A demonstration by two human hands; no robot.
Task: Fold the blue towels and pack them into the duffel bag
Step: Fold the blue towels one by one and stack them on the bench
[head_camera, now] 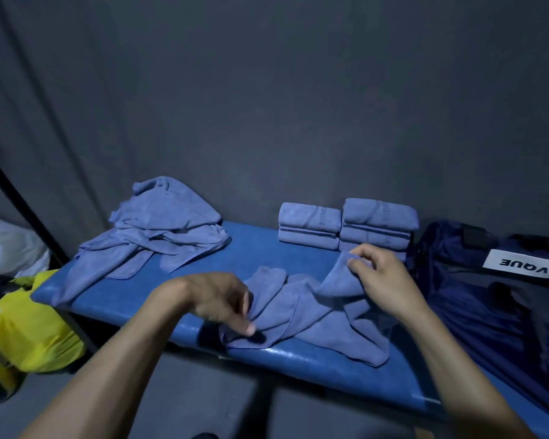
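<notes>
Blue towel crumpled, pinched by both hands' fingers

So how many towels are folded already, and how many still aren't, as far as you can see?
Folded towels in two stacks at the back of the bench: about 4
Crumpled towel held by the left hand and right hand: 1
Unfolded pile: cannot be counted
Total countable: about 5

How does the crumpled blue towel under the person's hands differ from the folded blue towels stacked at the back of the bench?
The crumpled blue towel lies loose and wrinkled near the front edge; the folded blue towels sit as neat rectangular blocks in two stacks by the wall. The left hand and right hand grip the crumpled one; nothing touches the stacks. Both share the same blue fabric and rest on the blue padded bench.
</notes>
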